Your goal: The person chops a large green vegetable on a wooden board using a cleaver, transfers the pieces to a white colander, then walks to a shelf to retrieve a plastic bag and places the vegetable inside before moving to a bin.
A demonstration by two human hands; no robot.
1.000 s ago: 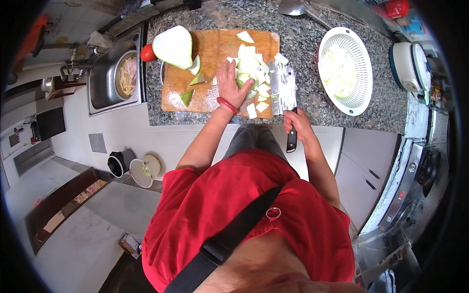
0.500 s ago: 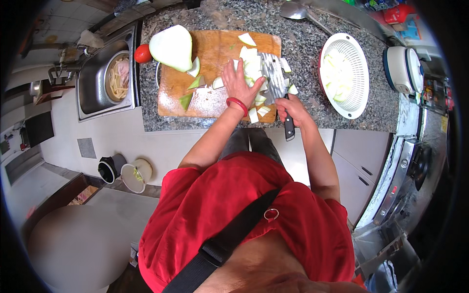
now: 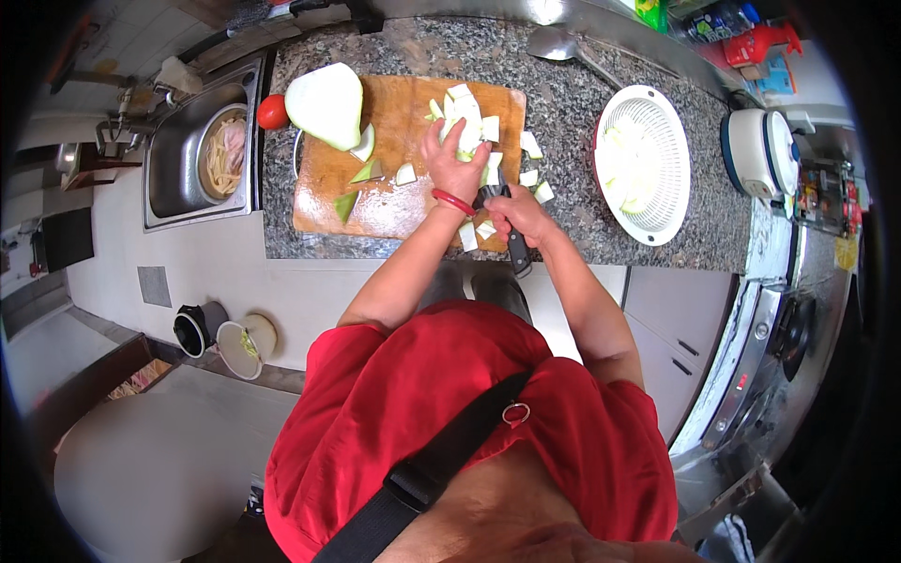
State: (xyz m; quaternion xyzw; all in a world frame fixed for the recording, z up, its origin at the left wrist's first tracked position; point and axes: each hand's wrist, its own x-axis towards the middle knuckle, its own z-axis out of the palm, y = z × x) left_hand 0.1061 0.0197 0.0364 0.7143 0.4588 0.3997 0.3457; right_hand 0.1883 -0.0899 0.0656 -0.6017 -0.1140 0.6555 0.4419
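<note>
My right hand (image 3: 522,218) grips the black handle of a kitchen knife (image 3: 519,253) at the front edge of the wooden cutting board (image 3: 413,92). Most of its blade is hidden behind my hands and the food. Cupped on the board beside it, my left hand (image 3: 454,171) presses thumb and fingers round a heap of pale gourd pieces (image 3: 462,113). A large cut pale-green gourd (image 3: 325,105) lies at the board's far left. Green-skinned offcuts (image 3: 345,205) are left of my left hand, and loose gourd pieces (image 3: 530,144) lie on the counter to the right.
A white colander (image 3: 674,164) with pale slices stands right, near a metal ladle (image 3: 554,43) and a white rice cooker (image 3: 756,155). A tomato (image 3: 272,113) sits by the gourd. The sink (image 3: 167,192) holds a bowl of food (image 3: 208,167). Bins (image 3: 255,345) stand on the floor.
My right hand and the knife have moved left, the blade going from plain view to mostly hidden by the pieces. My left hand's spread fingers have curled round the heap.
</note>
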